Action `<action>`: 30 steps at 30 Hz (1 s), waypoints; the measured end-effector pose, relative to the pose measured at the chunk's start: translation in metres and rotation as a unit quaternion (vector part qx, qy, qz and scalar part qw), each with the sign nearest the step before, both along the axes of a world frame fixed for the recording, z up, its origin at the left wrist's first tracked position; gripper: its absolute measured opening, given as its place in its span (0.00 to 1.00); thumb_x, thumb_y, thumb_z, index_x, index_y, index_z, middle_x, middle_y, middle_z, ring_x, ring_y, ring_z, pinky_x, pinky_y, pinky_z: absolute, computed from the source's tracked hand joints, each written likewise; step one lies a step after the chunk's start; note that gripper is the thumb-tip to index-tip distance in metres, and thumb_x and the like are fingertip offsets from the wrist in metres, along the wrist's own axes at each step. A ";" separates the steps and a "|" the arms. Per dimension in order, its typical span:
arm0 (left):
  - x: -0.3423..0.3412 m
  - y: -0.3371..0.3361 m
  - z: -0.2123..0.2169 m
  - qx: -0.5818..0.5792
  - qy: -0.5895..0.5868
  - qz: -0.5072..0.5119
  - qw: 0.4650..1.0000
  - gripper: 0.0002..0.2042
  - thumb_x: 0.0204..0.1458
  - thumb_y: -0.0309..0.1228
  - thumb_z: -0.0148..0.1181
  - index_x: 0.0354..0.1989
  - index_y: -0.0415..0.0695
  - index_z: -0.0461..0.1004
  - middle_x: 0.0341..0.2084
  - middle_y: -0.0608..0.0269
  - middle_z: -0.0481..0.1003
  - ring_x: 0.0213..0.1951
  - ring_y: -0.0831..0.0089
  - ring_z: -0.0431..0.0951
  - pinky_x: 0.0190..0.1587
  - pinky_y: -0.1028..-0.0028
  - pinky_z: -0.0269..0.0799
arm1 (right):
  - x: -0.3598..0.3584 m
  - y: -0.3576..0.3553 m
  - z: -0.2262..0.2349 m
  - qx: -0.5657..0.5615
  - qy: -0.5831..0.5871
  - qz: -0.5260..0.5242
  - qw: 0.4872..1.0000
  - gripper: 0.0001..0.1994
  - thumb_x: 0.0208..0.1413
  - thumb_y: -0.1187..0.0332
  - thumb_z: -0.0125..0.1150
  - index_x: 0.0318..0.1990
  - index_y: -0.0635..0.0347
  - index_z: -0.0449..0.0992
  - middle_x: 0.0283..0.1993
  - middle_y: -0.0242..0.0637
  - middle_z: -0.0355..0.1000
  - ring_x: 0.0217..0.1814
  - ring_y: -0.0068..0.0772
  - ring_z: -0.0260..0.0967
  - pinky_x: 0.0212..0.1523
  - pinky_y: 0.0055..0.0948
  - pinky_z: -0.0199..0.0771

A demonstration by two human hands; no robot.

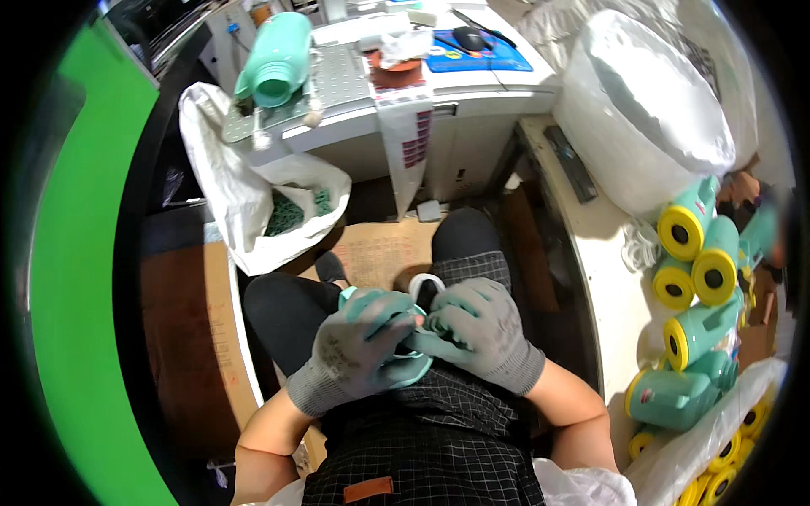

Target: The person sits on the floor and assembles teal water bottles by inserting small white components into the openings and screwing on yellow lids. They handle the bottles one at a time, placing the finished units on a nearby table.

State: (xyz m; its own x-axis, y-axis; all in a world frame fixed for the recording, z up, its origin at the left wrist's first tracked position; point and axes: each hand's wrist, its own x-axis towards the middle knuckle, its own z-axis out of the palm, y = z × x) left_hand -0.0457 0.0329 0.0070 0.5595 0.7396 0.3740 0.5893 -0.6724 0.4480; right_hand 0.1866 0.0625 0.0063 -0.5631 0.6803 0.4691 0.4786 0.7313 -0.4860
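Over my lap, both hands wear grey knit gloves. My left hand (359, 346) is closed around a teal plastic piece (411, 371) with a rounded rim, mostly covered by the gloves. From the other side, my right hand (481, 329) bends its fingers in against the same piece, thumb and fingertips at its rim. Whether those fingers also pinch something small is hidden. Just beyond the hands shows a white-rimmed dark thing (426, 289); I cannot tell what it is.
Teal jugs with yellow ends (715, 270) crowd the right-hand bench beside a large white sack (641, 110). Ahead, a teal jug (278, 63) lies on the desk (337, 80). Below it, an open white sack (245, 211) holds green bits. Cardboard (186, 312) stands left.
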 end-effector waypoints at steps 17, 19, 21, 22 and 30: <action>-0.005 0.007 0.004 -0.046 -0.045 0.000 0.998 0.18 0.39 0.44 0.78 0.27 0.46 0.78 0.35 0.62 0.75 0.41 0.57 0.76 0.40 0.58 0.75 | 0.001 -0.013 0.008 -0.007 -0.044 0.095 0.995 0.29 0.51 0.42 0.71 0.50 0.56 0.79 0.56 0.38 0.74 0.55 0.40 0.72 0.58 0.50 0.71; -0.005 0.009 0.006 -0.046 -0.043 -0.003 0.998 0.18 0.38 0.46 0.77 0.26 0.47 0.78 0.34 0.62 0.75 0.39 0.57 0.75 0.39 0.58 0.74 | 0.002 -0.022 0.012 -0.036 -0.093 0.086 0.991 0.30 0.50 0.43 0.72 0.51 0.56 0.78 0.56 0.37 0.72 0.52 0.38 0.71 0.51 0.45 0.72; -0.001 0.007 0.010 -0.003 -0.002 -0.013 1.000 0.18 0.38 0.48 0.76 0.26 0.47 0.79 0.33 0.62 0.74 0.38 0.57 0.75 0.38 0.58 0.72 | -0.001 -0.023 0.002 -0.063 -0.076 0.096 0.990 0.25 0.50 0.47 0.73 0.47 0.55 0.77 0.49 0.37 0.70 0.46 0.37 0.69 0.43 0.39 0.68; 0.001 0.006 0.013 0.018 0.018 -0.019 1.000 0.18 0.37 0.48 0.75 0.26 0.48 0.79 0.33 0.63 0.74 0.38 0.58 0.75 0.37 0.58 0.72 | -0.002 -0.023 -0.003 -0.080 -0.079 0.094 0.989 0.24 0.50 0.48 0.73 0.45 0.55 0.77 0.47 0.37 0.70 0.45 0.37 0.69 0.42 0.39 0.68; 0.001 0.006 0.042 -0.008 0.173 0.094 0.980 0.08 0.49 0.36 0.68 0.36 0.49 0.81 0.33 0.61 0.77 0.39 0.59 0.77 0.42 0.61 0.70 | -0.027 -0.027 -0.019 -0.027 0.004 0.060 0.998 0.24 0.48 0.57 0.76 0.47 0.61 0.74 0.45 0.42 0.70 0.39 0.42 0.70 0.39 0.41 0.69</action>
